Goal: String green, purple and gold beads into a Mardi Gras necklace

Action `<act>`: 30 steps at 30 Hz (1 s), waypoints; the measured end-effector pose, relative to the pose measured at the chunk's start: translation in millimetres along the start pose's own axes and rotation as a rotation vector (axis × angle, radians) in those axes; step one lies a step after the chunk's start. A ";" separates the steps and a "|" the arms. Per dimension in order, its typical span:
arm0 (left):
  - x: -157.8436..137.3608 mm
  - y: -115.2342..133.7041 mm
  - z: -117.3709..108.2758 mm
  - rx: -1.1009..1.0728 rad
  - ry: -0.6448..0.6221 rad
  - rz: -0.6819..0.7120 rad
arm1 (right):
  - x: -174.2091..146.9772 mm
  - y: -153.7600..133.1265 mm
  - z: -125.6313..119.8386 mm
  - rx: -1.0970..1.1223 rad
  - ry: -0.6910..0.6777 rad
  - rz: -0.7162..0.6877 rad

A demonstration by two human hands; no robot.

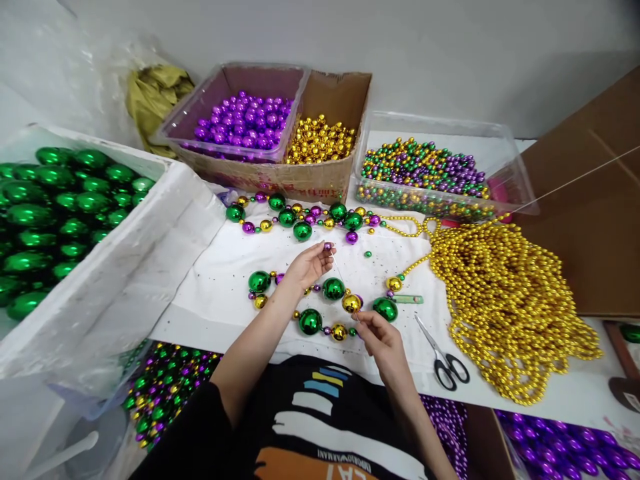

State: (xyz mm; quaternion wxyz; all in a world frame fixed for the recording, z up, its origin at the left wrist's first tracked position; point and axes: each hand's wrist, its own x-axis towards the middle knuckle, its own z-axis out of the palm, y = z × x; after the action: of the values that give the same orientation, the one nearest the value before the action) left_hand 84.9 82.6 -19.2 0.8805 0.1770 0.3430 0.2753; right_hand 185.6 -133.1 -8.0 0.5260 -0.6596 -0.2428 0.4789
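My left hand (313, 265) pinches a small purple bead (327, 247) between thumb and finger, a thin white string (337, 263) running down from it. Lower right, my right hand (380, 337) is closed, its fingertips on the string just below a large gold bead (351, 303). Between and around the hands lies a bead necklace (310, 321) of big green, gold and purple balls with small beads between. Its right end has a green ball (385, 309) and joins a gold bead chain. A loose small green bead (368, 254) rests on the white cloth.
Behind lies another beaded strand (302, 231). Scissors (443, 357) and a green cutter (409, 299) lie right, beside heaped gold bead chains (510, 307). A cardboard box (280, 179) and a clear bin (523, 173) hold beads; a white box (165, 207) of green balls stands left.
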 end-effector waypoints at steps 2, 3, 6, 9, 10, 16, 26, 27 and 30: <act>-0.1 -0.5 -0.4 0.007 0.001 0.003 | -0.2 0.3 0.2 -0.002 0.002 0.003; -0.4 -0.5 -0.8 0.011 -0.002 0.008 | -0.3 0.4 0.4 -0.003 0.001 0.003; -2.0 0.3 -2.6 0.027 -0.012 0.026 | -0.8 -0.1 1.3 -0.004 -0.004 0.003; -3.8 1.7 -4.1 0.046 -0.021 0.038 | -1.6 -2.0 2.3 -0.005 -0.002 0.002; -4.3 2.1 -4.3 0.053 -0.024 0.041 | -1.8 -2.8 2.5 -0.005 0.000 0.001; -6.1 2.1 -3.1 0.080 -0.050 0.055 | -1.8 -4.5 2.7 -0.004 -0.010 -0.014; -5.6 2.7 -1.9 0.074 -0.029 0.059 | -2.1 -2.5 -0.1 -0.007 -0.009 -0.035; -5.8 3.1 -1.7 0.075 -0.032 0.060 | -2.1 -2.2 -0.6 -0.005 -0.010 -0.036; -6.7 3.6 -1.2 0.085 -0.037 0.063 | -2.3 -1.3 -1.2 0.000 -0.013 -0.036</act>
State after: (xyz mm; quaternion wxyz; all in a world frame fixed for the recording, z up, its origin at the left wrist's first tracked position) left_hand 78.7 81.4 -14.9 0.8693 0.2301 0.3322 0.2847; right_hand 186.0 -135.1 -6.0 0.5331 -0.6517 -0.2582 0.4737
